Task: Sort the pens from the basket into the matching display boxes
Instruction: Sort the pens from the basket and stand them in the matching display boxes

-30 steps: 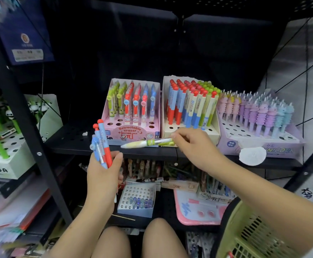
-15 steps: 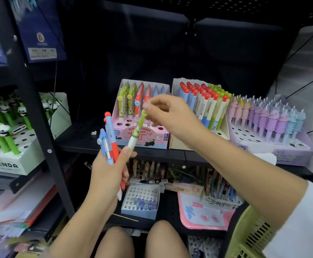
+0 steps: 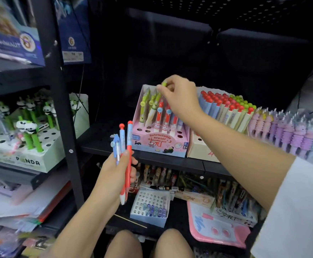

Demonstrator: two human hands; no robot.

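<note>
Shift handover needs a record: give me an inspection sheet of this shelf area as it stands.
Surface: black perforated shelf, bare at its left end, display boxes along the rest.
Job's things: pink display box marked retractable eraser pen, part filled, front holes empty; green pen being lowered into its left rows; beige box of red- and green-capped pens beside it.
Clutter: panda pen box on the left rack; unicorn pens far right; small blue box on the lower shelf.
Grippers: right hand pinches the green pen's top; left hand grips a bundle of blue and red pens.
Cables: nothing seen.
Surroundings: dark shop shelving; the basket is out of view.
</note>
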